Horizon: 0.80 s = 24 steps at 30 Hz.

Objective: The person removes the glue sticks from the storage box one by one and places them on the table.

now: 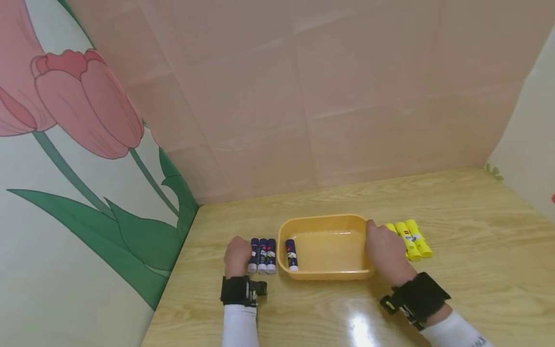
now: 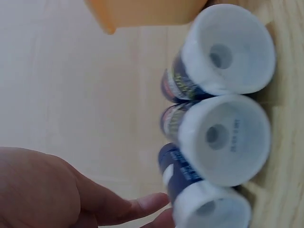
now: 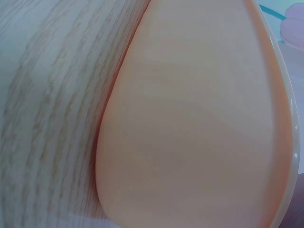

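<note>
My left hand [image 1: 238, 253] is at the left end of a row of three dark blue glue sticks [image 1: 262, 255] with white ends. In the left wrist view, extended fingertips [image 2: 153, 202] meet the side of the nearest glue stick [image 2: 183, 175]. My right hand [image 1: 388, 250] grips the right rim of a yellow plastic tray [image 1: 323, 275]; the right wrist view shows only the tray's wall [image 3: 190, 123], with the hand outside it. Inside the tray, a single blue glue stick [image 1: 291, 255] lies along the left wall.
Several yellow glue sticks [image 1: 414, 238] lie to the right of the tray, partly hidden behind my right hand. The wood-grain table [image 1: 303, 313] meets a pinkish covered wall [image 1: 260, 120] at the back and a tulip-painted wall [image 1: 86, 168] on the left.
</note>
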Available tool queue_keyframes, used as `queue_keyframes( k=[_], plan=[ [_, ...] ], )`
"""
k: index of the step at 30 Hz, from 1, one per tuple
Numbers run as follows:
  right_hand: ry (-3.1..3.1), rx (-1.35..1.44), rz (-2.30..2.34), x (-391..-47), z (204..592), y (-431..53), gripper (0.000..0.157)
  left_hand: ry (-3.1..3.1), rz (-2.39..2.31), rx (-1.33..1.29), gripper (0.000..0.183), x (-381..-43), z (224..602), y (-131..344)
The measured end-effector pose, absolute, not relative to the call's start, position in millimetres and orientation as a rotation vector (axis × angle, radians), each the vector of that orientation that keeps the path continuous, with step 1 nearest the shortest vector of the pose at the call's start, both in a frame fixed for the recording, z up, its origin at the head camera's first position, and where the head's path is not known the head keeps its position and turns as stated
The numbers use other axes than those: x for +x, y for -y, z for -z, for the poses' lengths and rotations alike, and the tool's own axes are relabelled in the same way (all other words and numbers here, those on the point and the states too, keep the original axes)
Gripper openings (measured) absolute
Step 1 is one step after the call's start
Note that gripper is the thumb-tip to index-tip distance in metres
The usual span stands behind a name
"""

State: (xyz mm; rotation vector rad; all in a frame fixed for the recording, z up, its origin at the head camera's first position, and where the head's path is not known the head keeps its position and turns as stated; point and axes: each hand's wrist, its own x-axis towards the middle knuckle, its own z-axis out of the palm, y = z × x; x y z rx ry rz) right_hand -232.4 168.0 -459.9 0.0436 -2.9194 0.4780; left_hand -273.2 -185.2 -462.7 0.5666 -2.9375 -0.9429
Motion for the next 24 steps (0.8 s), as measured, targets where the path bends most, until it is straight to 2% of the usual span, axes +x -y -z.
queue_keyframes(
  k=[14,20,24],
  plan=[
    [2.918,0.035,-0.486,-233,457,-170,0.016,2.795,0.99,0.399,0.028,-261,415,173],
    [2.898,0.051,-0.492,-233,458,-172,0.016,2.851,0.949,0.257,0.026,-248,393,145],
    [2.892,0.076,-0.487,-231,461,-171,0.014,2.947,0.94,0.186,0.027,-240,395,119]
  ],
)
